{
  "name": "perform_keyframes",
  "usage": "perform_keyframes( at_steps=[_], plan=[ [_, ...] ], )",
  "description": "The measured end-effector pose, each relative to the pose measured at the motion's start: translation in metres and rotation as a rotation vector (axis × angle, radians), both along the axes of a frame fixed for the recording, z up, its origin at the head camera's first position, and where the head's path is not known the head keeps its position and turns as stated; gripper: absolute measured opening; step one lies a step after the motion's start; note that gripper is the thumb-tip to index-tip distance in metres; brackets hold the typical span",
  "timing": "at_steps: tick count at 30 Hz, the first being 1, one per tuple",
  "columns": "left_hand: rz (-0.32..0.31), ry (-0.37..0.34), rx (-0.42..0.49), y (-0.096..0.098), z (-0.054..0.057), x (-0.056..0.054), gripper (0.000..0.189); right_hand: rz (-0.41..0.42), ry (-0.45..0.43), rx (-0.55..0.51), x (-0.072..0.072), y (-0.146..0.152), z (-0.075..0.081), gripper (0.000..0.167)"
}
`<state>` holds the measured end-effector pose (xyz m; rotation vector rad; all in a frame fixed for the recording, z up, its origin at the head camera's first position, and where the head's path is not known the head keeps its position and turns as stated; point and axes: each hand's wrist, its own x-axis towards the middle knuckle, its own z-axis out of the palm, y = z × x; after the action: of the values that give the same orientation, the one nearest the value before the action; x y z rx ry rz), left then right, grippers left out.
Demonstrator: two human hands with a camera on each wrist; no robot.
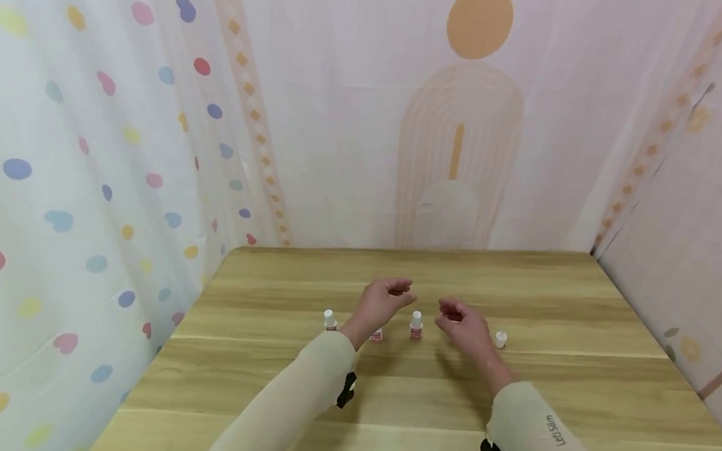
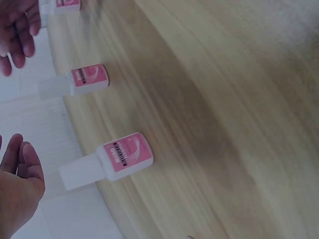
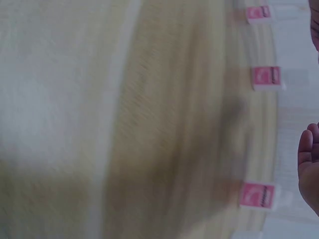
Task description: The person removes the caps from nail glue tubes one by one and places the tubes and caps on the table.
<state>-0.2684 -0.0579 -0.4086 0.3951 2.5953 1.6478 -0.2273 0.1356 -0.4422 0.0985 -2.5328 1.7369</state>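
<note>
Several small white bottles with pink labels and white caps stand upright on the wooden table. In the head view, my left hand [image 1: 383, 305] hovers above the table with fingers loosely bent and nothing in it. Under its wrist stands one bottle [image 1: 376, 334], its upper part hidden by the hand. Another bottle [image 1: 330, 320] is left of that wrist. Between the two hands is a third bottle [image 1: 416, 327], touched by neither. My right hand [image 1: 464, 328], also holding nothing, hovers to its right. Further right stands a bottle [image 1: 501, 340]. The left wrist view shows a bottle [image 2: 127, 157] close up, apart from the fingers.
The wooden table [image 1: 425, 406] runs back to a patterned curtain [image 1: 342, 115]. A dotted curtain [image 1: 92, 204] hangs along the left side, and another pale cloth [image 1: 691, 236] hangs at the right. Dark wrist cameras sit under both sleeves.
</note>
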Motion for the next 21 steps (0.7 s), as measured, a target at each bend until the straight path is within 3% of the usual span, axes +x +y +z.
perform_keyframes(
  at_steps=[7, 16, 21],
  plan=[
    [-0.013, -0.027, 0.028, 0.004, -0.005, 0.011, 0.037, 0.016, -0.031, -0.003, 0.005, -0.014, -0.013, 0.042],
    [0.007, 0.009, 0.053, 0.014, -0.018, 0.025, 0.039, 0.016, -0.050, 0.032, 0.004, -0.017, -0.025, 0.051],
    [0.053, 0.024, 0.042, 0.022, -0.025, 0.034, 0.041, 0.021, -0.058, 0.012, 0.001, -0.014, -0.030, 0.048]
  ],
)
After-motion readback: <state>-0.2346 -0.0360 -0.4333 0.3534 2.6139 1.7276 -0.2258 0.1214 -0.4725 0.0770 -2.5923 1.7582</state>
